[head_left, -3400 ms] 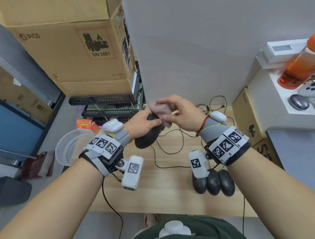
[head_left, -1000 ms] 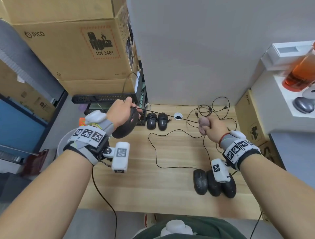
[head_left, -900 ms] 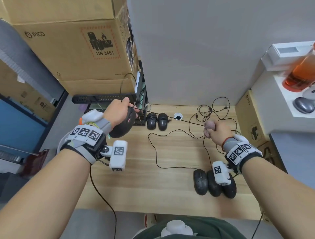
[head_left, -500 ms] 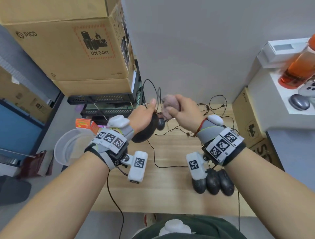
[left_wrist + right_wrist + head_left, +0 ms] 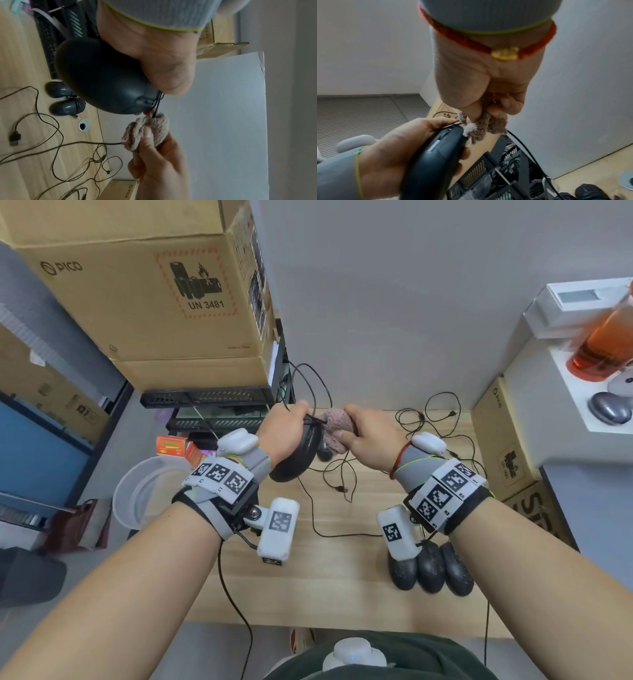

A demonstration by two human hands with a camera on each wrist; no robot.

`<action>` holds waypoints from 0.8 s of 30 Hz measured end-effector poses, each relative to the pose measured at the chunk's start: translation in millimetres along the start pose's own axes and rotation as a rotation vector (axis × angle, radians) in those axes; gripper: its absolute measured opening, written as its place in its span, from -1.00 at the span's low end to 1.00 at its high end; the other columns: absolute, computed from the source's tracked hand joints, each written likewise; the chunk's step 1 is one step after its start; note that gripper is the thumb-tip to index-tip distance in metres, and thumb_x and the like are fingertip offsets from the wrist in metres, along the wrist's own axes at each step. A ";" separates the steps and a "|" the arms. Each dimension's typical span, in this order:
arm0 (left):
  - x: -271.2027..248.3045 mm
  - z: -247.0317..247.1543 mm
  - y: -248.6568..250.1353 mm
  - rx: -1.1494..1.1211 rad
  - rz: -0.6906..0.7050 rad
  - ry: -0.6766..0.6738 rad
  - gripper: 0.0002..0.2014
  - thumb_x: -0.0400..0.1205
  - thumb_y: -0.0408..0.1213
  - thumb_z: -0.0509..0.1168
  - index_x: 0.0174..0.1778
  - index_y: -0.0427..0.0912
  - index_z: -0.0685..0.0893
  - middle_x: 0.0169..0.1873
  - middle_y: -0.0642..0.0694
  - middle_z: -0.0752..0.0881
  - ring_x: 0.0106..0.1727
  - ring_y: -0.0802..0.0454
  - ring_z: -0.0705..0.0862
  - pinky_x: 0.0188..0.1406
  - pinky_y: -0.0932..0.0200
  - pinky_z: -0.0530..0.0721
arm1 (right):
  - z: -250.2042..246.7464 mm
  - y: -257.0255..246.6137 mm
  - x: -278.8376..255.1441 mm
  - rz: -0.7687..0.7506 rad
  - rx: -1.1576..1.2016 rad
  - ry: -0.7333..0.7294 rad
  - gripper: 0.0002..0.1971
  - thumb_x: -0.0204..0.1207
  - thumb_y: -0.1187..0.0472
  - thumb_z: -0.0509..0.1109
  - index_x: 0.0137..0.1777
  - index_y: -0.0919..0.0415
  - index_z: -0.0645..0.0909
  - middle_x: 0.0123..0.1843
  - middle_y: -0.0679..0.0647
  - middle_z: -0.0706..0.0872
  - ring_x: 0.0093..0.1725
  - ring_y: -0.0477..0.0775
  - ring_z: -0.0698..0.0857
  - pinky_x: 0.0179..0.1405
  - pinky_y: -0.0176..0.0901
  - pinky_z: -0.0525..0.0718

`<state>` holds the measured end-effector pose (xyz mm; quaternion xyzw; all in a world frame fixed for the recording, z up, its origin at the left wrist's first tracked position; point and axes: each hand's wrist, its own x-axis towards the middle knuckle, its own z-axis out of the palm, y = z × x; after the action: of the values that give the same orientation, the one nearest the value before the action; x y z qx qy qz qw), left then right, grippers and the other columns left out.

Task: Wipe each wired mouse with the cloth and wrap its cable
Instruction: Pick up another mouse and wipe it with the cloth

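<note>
My left hand grips a black wired mouse raised above the wooden desk. Its thumb pins strands of the black cable against the front of the mouse. My right hand holds a bunched pinkish cloth right at the mouse's nose, with the cable passing through the cloth. A loop of that cable arches up behind the left hand. Three black mice lie side by side at the desk's front right.
Two more mice sit at the back of the desk near a cable hole. Loose cables tangle at the back right. Cardboard boxes on a black rack stand left, a white shelf with an orange bottle right.
A second ago my hands were apart with the cable stretched taut between them. The right hand with the cloth has since come back to the mouse, leaving a cable loop above the left hand.
</note>
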<state>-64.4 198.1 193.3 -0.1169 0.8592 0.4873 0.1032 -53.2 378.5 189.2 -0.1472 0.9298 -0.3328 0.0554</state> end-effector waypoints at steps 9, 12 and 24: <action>-0.8 -37.9 11.5 -0.565 -0.015 0.015 -0.57 0.82 -0.22 0.04 -0.10 -0.28 0.80 -0.21 -0.25 0.84 -0.38 -0.20 0.78 -0.31 0.07 0.76 | 30.8 87.3 -24.2 0.342 -0.030 -0.124 -0.90 0.55 0.32 0.33 -0.12 0.11 0.49 -0.17 0.03 0.65 0.00 0.20 0.67 -0.11 -0.19 0.46; -0.6 -47.6 14.5 -0.579 -0.014 0.016 -0.57 0.82 -0.24 0.04 -0.09 -0.33 0.78 -0.23 -0.26 0.83 -0.40 -0.17 0.78 -0.40 0.11 0.76 | 39.9 110.8 -36.5 0.505 -0.070 -0.127 -0.93 0.59 0.22 0.34 0.03 0.14 0.53 -0.06 0.10 0.64 0.13 0.27 0.68 -0.03 -0.12 0.53; -2.8 3.8 -4.5 0.229 0.020 -0.091 -0.40 0.74 0.14 0.09 0.01 -0.34 0.83 -0.07 -0.30 0.83 0.04 -0.27 0.75 0.16 -0.06 0.63 | -17.3 8.1 0.8 0.147 0.206 0.214 -0.93 0.55 0.16 0.43 -0.04 0.11 0.61 -0.18 0.04 0.70 -0.11 0.12 0.62 -0.12 -0.12 0.48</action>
<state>-60.2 199.4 188.6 -0.0736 0.9048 0.3918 0.1500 -59.4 394.7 197.4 -0.0362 0.8995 -0.4354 -0.0049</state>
